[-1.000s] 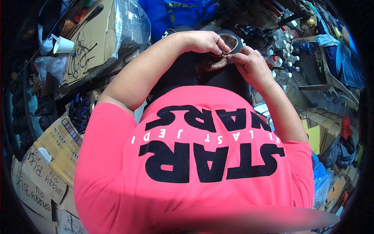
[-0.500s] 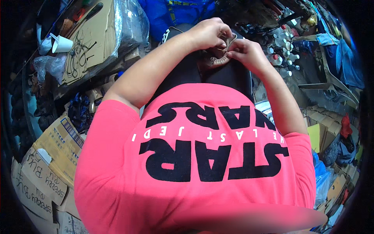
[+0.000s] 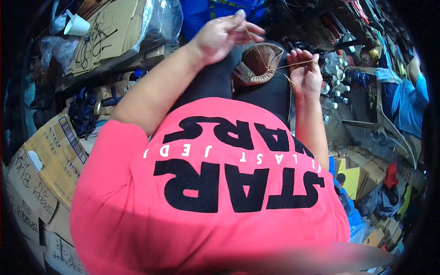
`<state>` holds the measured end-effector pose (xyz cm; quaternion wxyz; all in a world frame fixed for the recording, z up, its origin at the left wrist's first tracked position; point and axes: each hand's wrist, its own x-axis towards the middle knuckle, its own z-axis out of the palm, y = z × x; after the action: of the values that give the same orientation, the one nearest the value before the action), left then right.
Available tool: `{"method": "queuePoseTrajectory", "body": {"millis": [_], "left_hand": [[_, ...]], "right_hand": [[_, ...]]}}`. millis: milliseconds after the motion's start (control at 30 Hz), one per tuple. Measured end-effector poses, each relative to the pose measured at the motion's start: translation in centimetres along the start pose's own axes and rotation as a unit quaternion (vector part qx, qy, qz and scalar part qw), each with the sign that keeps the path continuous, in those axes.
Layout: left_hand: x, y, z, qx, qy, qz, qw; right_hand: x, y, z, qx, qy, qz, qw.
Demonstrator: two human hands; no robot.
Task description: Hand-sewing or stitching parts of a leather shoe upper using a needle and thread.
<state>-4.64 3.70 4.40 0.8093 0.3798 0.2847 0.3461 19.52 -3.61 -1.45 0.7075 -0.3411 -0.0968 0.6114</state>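
A brown leather shoe upper [image 3: 257, 57], with a puckered, gathered seam along its rim, rests between my black-clad thighs. Tan thread [image 3: 293, 64] runs from the seam out to both sides. My left hand [image 3: 224, 36] is raised to the upper left of the shoe, its fingers closed on one strand. Right of the shoe, my right hand [image 3: 304, 75] has its fingers curled round the other strand, palm up, with a loose end dangling below. A small pale tag-like piece [image 3: 243, 72] lies against the shoe's left side. Neither hand touches the leather.
At upper left, a white cup [image 3: 76, 24] stands near flat cardboard [image 3: 107, 36] strewn with dark cords. Several bottles [image 3: 337, 73] stand right of my right hand. Cardboard boxes [image 3: 50, 160] fill the lower left. A blue bag [image 3: 197, 20] lies ahead. Another person's arm [image 3: 415, 68] appears at far right.
My hands have parted from the shoe's rim, left going up and left, right going outward to the right. The thread is now drawn out between them and the shoe.
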Motion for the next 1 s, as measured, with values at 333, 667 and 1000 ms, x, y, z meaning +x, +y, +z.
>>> {"method": "queuePoseTrajectory", "body": {"millis": [333, 667, 1000], "left_hand": [[1.8, -0.1, -3.3, -0.013, 0.041, -0.073, 0.996], [-2.9, -3.6, 1.9, 0.689, -0.113, 0.130, 0.704], [-1.4, -4.3, 0.1, 0.614, -0.214, 0.133, 0.748]], "right_hand": [[-5.0, -3.2, -2.7, -0.090, -0.018, 0.149, 0.985], [-2.5, -4.3, 5.1, -0.655, -0.240, -0.075, 0.712], [-0.8, -0.4, 2.0, -0.621, -0.158, -0.001, 0.767]]}}
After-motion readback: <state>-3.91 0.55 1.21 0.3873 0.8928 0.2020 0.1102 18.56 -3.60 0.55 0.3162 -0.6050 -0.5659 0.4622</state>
